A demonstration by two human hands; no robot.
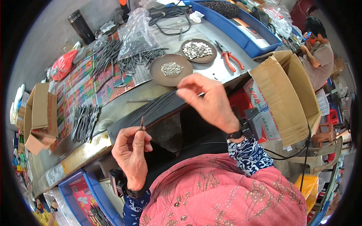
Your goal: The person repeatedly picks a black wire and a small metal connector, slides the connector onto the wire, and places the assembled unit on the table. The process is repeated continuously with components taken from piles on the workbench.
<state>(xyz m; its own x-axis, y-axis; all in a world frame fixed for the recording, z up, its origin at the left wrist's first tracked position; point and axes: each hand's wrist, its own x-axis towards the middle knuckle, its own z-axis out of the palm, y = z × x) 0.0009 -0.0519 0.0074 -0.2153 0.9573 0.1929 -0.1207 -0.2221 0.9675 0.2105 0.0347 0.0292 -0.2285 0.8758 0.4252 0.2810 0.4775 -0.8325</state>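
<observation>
My left hand (132,150) is closed, pinching a short, thin, dark strip (142,122) that stands upright between thumb and fingers. My right hand (209,101) hovers over the bench edge, just below a round brown dish (155,71) of small silver metal pieces (172,68). Its fingers are curled with the tips near the thumb; anything between them is too small to make out. Beside that stands a second brown dish (212,59) with flat, shiny metal pieces (197,50). Between the hands, thin black strips (151,108) lie in a row along the bench edge.
Red-handled pliers (230,60) lie right of the dishes. Black strips form a pile (107,56) at the back and a bundle (85,122) at left. A blue tray (249,43) sits behind; an open cardboard box (279,98) stands right. Another person (318,62) sits far right.
</observation>
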